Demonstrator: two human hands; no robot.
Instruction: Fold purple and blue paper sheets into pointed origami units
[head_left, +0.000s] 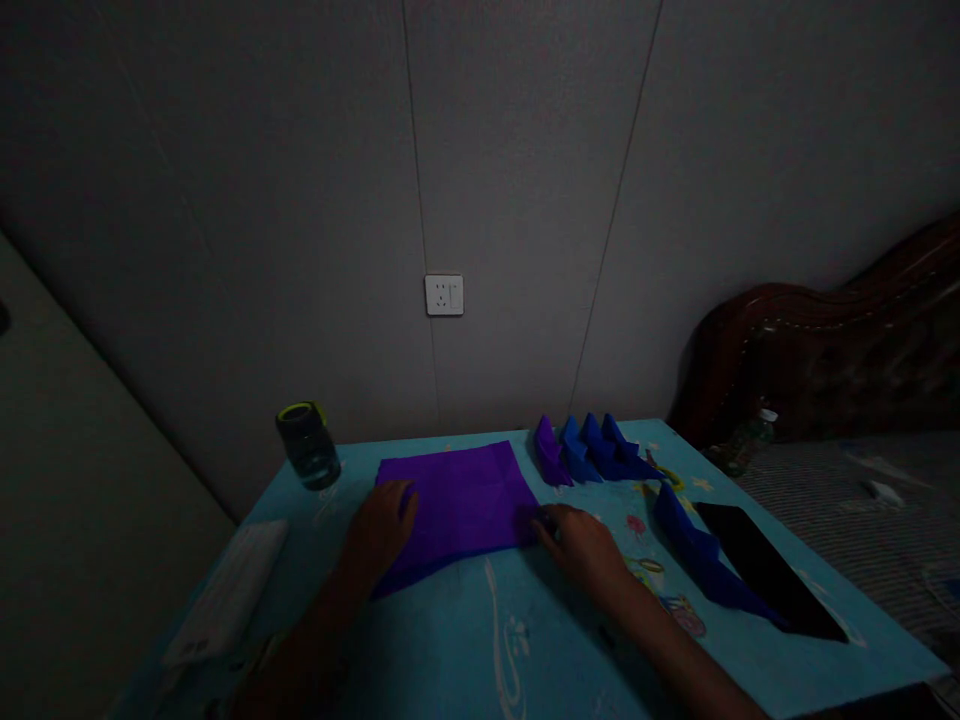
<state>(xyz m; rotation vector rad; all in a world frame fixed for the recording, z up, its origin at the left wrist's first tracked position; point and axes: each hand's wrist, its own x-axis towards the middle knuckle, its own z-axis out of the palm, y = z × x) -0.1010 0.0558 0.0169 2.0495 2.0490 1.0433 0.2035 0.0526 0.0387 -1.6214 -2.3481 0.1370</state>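
A gray wall (pixel 517 200) is rising behind the purple paper (pixel 469 500). The blue table (pixel 450 640) is holding the paper, whose far edge is facing the wall; which way is longer is hard to tell. Right of the paper, a black flat thing (pixel 772 575) and folded boats (pixel 596 450) are resting. The left hand (pixel 381 525) and right hand (pixel 589 550) are bending at its sides, thumbs apart from fingers. Left of it, a cup (pixel 308 447) is standing.

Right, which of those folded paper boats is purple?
The boat at the left end of the row by the wall; the others in that row, and the boat lying apart beside the black object, look blue.
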